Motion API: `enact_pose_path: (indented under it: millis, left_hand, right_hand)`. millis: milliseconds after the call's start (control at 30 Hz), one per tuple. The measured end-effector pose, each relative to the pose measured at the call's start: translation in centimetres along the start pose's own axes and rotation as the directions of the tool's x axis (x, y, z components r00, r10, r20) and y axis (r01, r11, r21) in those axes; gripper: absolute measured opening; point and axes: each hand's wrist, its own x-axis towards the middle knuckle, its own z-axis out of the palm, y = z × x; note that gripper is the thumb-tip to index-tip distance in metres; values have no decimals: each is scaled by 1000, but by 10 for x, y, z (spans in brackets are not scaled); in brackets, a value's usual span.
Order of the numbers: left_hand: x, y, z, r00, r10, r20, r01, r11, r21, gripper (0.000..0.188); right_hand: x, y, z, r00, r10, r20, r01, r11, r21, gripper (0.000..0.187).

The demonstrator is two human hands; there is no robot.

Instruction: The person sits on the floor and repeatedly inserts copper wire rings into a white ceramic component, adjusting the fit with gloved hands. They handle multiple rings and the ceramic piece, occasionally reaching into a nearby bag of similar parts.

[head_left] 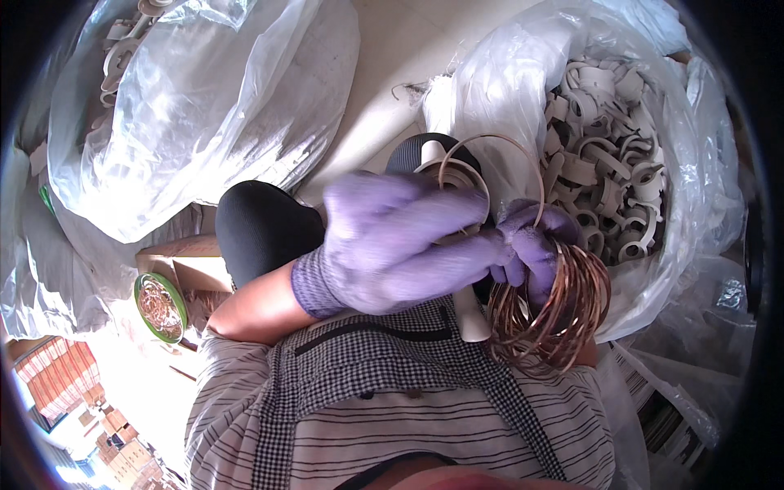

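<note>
My left hand (400,237), in a purple glove, reaches across my lap with its fingers closed and slightly blurred by motion. Its fingertips meet my right hand (531,241), also gloved in purple. That right hand is closed round a bundle of thin copper-coloured rings (551,314), which hang below it. One single ring (510,139) stands up in an arc between the hands. Behind my left hand is a white plastic part with a round collar (478,175); a white tube end (471,318) shows below. What the left fingers grip is hidden.
On the right, a clear plastic bag (506,82) holds many white plastic collars (608,163). Another large plastic bag (237,106) with white parts stands at the left. A green-rimmed round container (161,308) of copper-coloured pieces sits by a cardboard box (192,269). My knee (265,224) is between them.
</note>
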Motion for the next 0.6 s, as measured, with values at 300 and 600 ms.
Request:
enact_pose_path:
  millis: [300, 600]
  left_hand:
    - [13, 3, -16, 990, -98, 97, 114, 977, -178, 59]
    - [4, -4, -14, 892, -302, 336, 435, 778, -454, 21]
  right_hand:
    - [14, 28, -37, 850, -46, 525, -209, 885, 416, 34]
    - [7, -13, -2, 973, 210, -98, -219, 972, -88, 29]
